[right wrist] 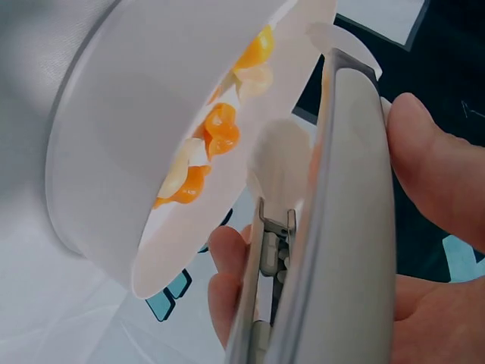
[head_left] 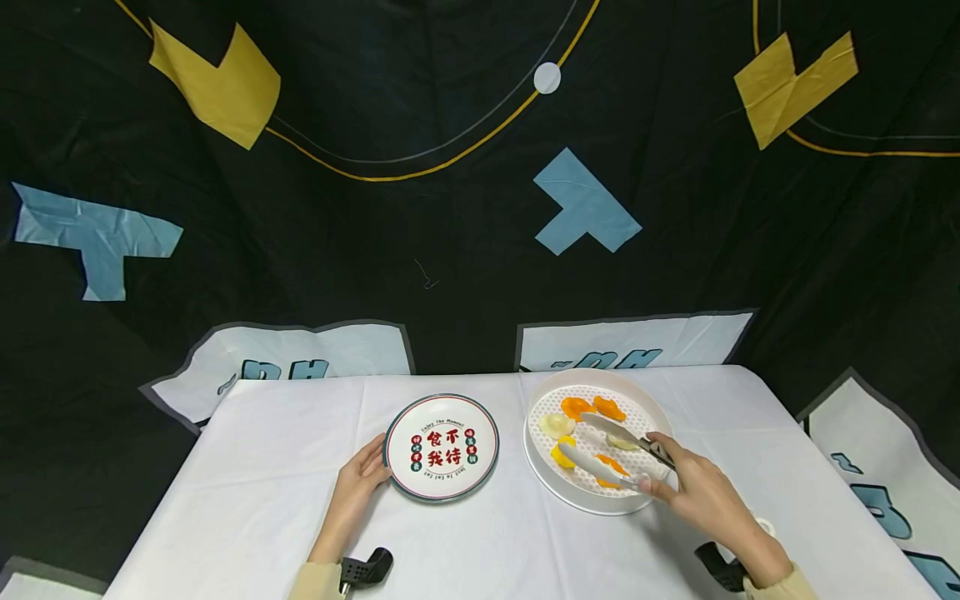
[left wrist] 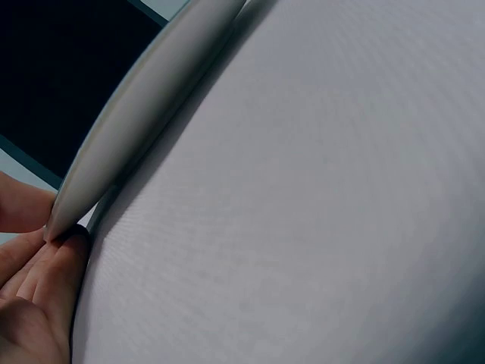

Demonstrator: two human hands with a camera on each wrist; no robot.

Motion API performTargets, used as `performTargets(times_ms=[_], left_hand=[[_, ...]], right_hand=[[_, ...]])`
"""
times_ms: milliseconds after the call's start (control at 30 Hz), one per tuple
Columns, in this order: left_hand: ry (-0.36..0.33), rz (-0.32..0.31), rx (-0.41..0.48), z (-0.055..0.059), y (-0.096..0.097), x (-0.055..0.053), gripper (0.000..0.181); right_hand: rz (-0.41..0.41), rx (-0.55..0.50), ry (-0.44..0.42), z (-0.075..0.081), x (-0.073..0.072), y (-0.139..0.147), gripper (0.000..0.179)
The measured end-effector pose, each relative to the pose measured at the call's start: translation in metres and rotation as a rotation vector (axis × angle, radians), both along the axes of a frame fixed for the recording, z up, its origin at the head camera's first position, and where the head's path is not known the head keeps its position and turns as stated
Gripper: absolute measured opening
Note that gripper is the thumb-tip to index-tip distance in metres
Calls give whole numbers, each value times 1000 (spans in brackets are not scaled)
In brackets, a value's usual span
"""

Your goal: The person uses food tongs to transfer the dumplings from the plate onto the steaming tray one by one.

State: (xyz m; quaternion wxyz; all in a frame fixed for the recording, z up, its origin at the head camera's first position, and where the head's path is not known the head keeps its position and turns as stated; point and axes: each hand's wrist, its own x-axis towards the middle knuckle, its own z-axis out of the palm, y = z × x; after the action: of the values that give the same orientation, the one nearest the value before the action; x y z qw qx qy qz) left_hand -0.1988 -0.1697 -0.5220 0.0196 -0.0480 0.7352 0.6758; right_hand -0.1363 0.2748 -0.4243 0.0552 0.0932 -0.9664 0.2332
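My left hand [head_left: 360, 487] pinches the left rim of a round white plate [head_left: 400, 425], which has a dark green edge and red lettering. In the left wrist view the thumb [left wrist: 23, 203] lies over the rim, with fingers beneath it. The plate's underside is tilted off the cloth there. My right hand [head_left: 708, 496] holds a pair of tongs [head_left: 600, 465], whose two arms are spread above a round white steamer basket [head_left: 600, 377]. Inside lie orange pieces [head_left: 576, 407], pale yellow pieces [head_left: 557, 426] and a bright yellow piece [head_left: 564, 452], soft and rounded. Whether the tongs touch any is unclear.
A white cloth [head_left: 262, 500] covers the table. The steamer basket stands on a white base [head_left: 581, 502], right of the plate. Behind the table hangs a black backdrop [head_left: 450, 250] with yellow and blue shapes. Each wrist wears a black strap mount [head_left: 366, 569].
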Motion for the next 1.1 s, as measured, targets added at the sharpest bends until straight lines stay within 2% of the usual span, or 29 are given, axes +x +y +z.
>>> performTargets(times_ms=[167, 400, 800, 1100], left_hand=[[1, 0, 5, 0, 1, 0, 59], [5, -3, 10, 1, 2, 1, 59], [16, -3, 7, 1, 2, 1, 58], [8, -7, 0, 2, 0, 2, 59]], right_hand=[[1, -15, 49, 1, -2, -2, 63], [7, -64, 55, 3, -4, -12, 66], [120, -162, 167, 2, -13, -42, 65], [131, -236, 106, 2, -16, -81, 65]])
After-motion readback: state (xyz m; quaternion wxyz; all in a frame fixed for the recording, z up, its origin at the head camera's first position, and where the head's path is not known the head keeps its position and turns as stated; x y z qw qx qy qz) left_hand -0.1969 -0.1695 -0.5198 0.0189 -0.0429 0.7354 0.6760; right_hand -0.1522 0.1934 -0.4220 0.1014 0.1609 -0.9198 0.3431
